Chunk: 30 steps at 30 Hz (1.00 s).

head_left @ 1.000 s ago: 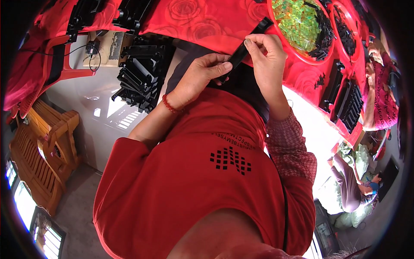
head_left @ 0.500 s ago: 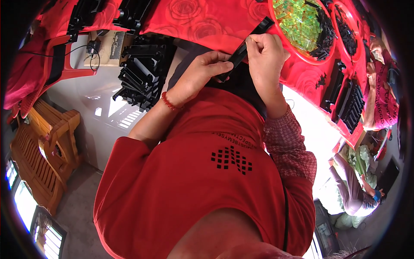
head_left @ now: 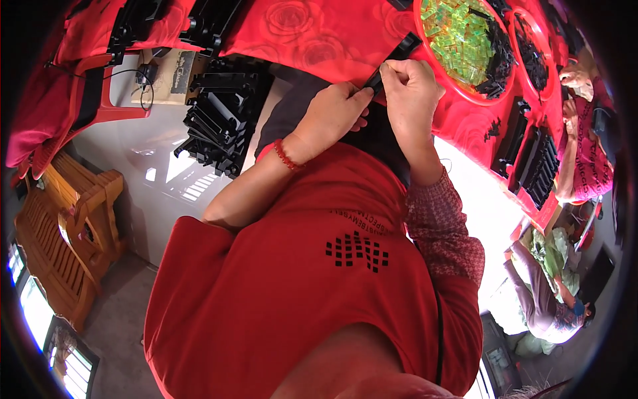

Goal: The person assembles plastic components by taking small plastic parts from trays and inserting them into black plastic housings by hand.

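So the left hand (head_left: 335, 110) has its grip closed on the near end of a black strip (head_left: 404, 48), thumb lying along it. The right hand (head_left: 412, 86) is partway up, thumb and forefinger pressed together right at the strip; can't tell if there's some tiny bit between the tips. The strip slants up and right over the edge of the surface (head_left: 299, 33), its far end just beside a red basin (head_left: 465, 96). That's loaded with green-yellow bits (head_left: 458, 40), plus black bits (head_left: 498, 66) down its right side. A second basin (head_left: 551, 63) sits right next to it, with more black stuff inside. Below those there's a row of black parts (head_left: 538, 163), and a big stack (head_left: 222, 113) of similar ones is off to the left. Someone in pink (head_left: 591, 159) is at the far right edge.
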Motion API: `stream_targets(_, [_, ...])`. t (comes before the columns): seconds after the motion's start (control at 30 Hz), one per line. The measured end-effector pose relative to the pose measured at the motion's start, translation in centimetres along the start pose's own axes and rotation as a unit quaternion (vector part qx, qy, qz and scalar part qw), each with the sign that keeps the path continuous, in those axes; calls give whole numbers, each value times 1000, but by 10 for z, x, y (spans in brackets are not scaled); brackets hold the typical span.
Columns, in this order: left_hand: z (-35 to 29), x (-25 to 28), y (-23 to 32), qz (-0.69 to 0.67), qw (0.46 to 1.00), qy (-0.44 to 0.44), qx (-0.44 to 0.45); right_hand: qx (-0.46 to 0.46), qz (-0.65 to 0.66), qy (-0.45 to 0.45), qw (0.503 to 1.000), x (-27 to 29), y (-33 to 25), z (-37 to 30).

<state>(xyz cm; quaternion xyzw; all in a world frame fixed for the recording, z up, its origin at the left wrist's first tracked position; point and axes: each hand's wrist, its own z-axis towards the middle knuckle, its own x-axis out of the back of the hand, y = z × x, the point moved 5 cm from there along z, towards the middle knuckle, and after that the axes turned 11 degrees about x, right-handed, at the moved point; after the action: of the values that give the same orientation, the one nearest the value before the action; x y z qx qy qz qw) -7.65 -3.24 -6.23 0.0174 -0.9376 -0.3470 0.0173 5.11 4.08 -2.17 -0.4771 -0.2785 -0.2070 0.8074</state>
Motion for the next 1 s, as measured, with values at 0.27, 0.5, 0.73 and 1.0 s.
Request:
stream_targets(0.27, [-11,4,6,80,997,22,-10,-21,21,-9,1000,-2,0,-5])
stream_targets(0.5, [-18,11,-1,56,998,30,-14,-53,226,16,973,12,-6,-16])
stream_targets(0.73, [-21,10,-12,82,992,24,-97,-115,247,10,962,19,12,-30])
stream_targets(1.0, [-29,8,-9,100,976,80,-177,24,79,38,996,35,-16,-38])
